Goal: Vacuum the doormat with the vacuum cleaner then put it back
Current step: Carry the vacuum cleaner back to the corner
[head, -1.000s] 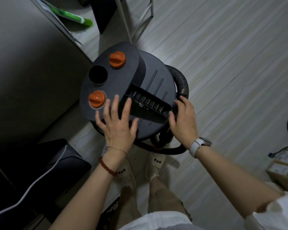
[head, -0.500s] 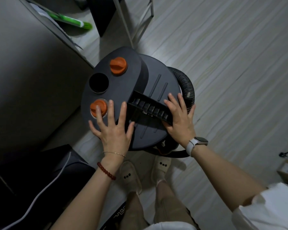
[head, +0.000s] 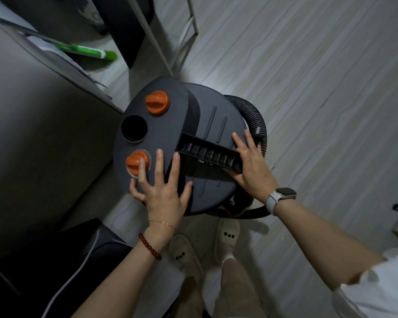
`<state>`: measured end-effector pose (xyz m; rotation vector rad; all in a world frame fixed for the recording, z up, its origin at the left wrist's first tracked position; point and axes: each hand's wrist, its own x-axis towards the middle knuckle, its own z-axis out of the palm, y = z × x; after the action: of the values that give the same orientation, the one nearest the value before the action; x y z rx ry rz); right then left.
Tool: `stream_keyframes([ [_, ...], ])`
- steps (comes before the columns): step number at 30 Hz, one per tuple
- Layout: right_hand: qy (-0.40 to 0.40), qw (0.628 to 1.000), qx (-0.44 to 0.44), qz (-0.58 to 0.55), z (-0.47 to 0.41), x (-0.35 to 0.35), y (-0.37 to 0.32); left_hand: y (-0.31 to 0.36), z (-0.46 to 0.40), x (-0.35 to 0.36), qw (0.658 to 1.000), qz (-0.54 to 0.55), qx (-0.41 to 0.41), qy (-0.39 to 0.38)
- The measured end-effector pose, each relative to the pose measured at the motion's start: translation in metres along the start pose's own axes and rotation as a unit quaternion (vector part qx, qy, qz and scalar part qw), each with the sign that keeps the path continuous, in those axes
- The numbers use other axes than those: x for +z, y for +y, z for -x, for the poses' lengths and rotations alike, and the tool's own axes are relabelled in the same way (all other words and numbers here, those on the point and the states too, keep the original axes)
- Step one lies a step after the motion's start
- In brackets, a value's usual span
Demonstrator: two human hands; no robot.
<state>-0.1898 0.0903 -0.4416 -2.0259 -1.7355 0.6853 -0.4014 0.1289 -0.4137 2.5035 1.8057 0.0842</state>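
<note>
The vacuum cleaner [head: 184, 143] stood on the pale wood floor [head: 319, 72] right in front of the person's slippers [head: 228, 235], tucked close beside the grey cabinet [head: 32, 134] on the left. The left hand [head: 163, 191] lay flat on the dark lid, fingers spread wide, one fingertip over the near orange knob [head: 137, 162]; half a second before, it had sat much the same, just a touch lower on the lid. The right hand [head: 251, 166] was the one that had moved: a second earlier it was out at the ribbed hose [head: 253, 115], then it came in onto the carry handle [head: 210, 153], and now it rested at the handle's right end, fingers straight along the top and thumb tucked under the near edge. I couldn't tell whether it truly gripped. The far orange knob [head: 157, 103] and the round black port [head: 134, 129] between the two knobs sat untouched. The hose curled round the right side of the drum. The whole machine looked a shade nearer the cabinet than before. A green brush [head: 90, 53] lay on the floor beyond, near a white metal frame [head: 170, 35]
</note>
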Motion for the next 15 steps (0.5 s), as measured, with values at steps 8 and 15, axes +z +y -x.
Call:
stream_keyframes([
  [8, 0.036, 0.996, 0.077, -0.04, 0.003, -0.041, 0.038, 0.05, -0.054, 0.002, 0.995, 0.043, 0.091, -0.015],
  [15, 0.11, 0.966, 0.21, -0.104, 0.024, -0.081, 0.088, 0.128, -0.109, 0.004, 0.968, 0.069, 0.241, -0.029],
])
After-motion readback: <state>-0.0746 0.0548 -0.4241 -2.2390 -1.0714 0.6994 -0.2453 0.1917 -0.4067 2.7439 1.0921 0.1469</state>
